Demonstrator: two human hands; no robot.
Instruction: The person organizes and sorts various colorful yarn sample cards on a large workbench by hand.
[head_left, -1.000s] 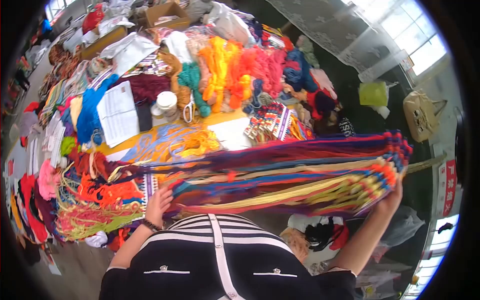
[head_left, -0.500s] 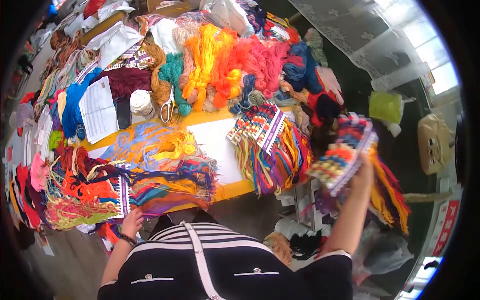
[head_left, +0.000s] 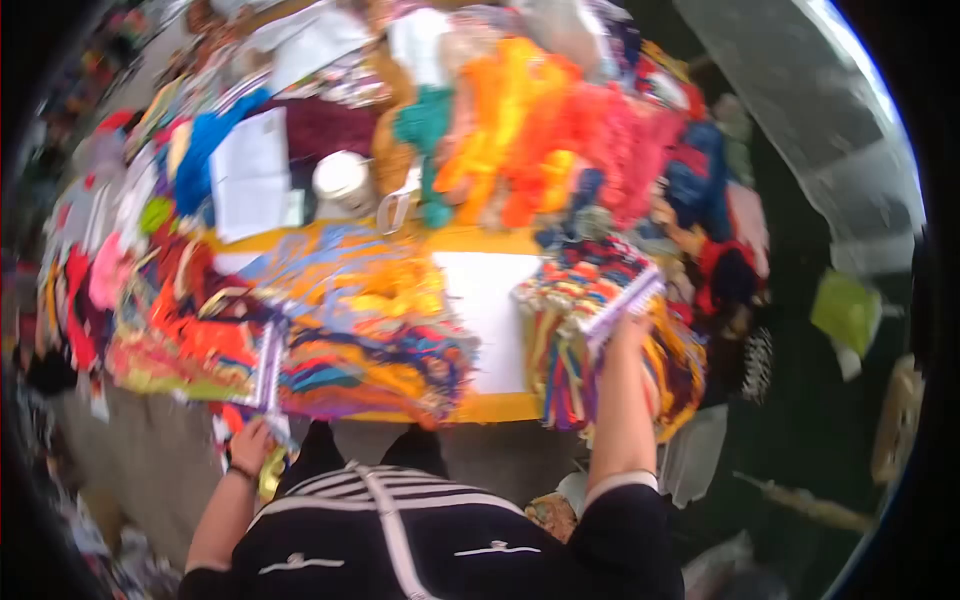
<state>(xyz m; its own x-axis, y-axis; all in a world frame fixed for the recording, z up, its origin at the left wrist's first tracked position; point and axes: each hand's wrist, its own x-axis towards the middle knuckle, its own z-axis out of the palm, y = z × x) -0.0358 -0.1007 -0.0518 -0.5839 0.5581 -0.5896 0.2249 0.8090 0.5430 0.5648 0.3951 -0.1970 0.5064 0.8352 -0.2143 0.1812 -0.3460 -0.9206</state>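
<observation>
My right hand (head_left: 630,330) grips a yarn sample card (head_left: 618,305), a white and purple strip with colourful strands hanging from it. It lies over the pile of strung yarn (head_left: 565,350) at the table's right end; blur hides where card and pile part. My left hand (head_left: 252,445) is low at the front table edge, fingers curled, just below another yarn card (head_left: 268,365). What those fingers hold, if anything, is too blurred to make out. Loose multicoloured strands (head_left: 370,350) spread to the right of that card.
Skeins of orange yarn (head_left: 500,120) and other colours line the back of the table. A printed sheet (head_left: 250,175), a white spool (head_left: 342,180) and scissors (head_left: 400,205) lie at centre left. A white sheet (head_left: 485,320) covers part of the yellow tabletop (head_left: 500,408).
My right hand has brought its yarn card leftwards from beyond the table's right side onto the pile. The view has shifted, and my left hand remains by the front edge.
</observation>
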